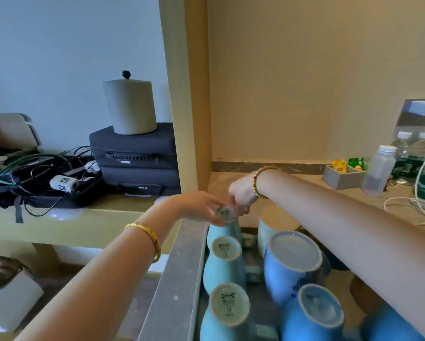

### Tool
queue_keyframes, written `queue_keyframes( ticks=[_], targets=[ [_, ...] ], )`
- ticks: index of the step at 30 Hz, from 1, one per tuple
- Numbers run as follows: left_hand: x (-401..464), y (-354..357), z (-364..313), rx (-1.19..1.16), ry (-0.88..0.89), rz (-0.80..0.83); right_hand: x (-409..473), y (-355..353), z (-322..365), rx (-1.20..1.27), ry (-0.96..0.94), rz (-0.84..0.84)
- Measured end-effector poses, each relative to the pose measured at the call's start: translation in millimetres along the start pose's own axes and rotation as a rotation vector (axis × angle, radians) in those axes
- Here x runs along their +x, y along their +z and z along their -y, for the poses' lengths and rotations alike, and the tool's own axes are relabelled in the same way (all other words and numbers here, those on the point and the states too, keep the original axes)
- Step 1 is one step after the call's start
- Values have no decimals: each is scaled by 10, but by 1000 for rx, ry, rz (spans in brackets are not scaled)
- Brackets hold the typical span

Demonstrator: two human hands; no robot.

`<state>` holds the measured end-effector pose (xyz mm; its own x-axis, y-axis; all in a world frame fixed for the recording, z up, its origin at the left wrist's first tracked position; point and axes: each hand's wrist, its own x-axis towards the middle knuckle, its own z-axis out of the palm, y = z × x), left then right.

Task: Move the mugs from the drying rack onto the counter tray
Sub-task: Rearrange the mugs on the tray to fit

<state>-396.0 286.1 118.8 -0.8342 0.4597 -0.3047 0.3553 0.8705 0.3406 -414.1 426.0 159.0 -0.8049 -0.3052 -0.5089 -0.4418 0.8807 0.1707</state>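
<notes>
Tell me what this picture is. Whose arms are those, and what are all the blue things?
There is no machine here. A person wears a camera on their head, so you see their own two arms reaching forward, as if you were looking through their eyes.

The blue things are mugs standing upside down in a drying rack, so you see their bottoms. The left hand and the right hand meet over the farthest mug, and the fingers of both curl round its bottom.

Behind, on the counter, stand a plastic bottle and a small box of tea bags. On the shelf to the left you can see a paper towel roll on dark cases, beside tangled cables.
</notes>
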Motion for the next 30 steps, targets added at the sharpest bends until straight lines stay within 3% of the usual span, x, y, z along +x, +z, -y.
queue_keyframes(
  ticks=[12, 19, 24, 30],
  targets=[
    [-38, -183, -321, -4, -116, 55, -239, -14, 206, 217, 41, 28],
    [13, -53, -354, 32, -244, -62, -290, 248, 143, 391, -22, -201],
    [-53, 112, -500, -18, -385, -167, -255, 344, 23, 409, -141, -193],
    [-68, 168, -604, -19, -509, -232, -195, 418, -147, 312, -116, -183]
  ],
)
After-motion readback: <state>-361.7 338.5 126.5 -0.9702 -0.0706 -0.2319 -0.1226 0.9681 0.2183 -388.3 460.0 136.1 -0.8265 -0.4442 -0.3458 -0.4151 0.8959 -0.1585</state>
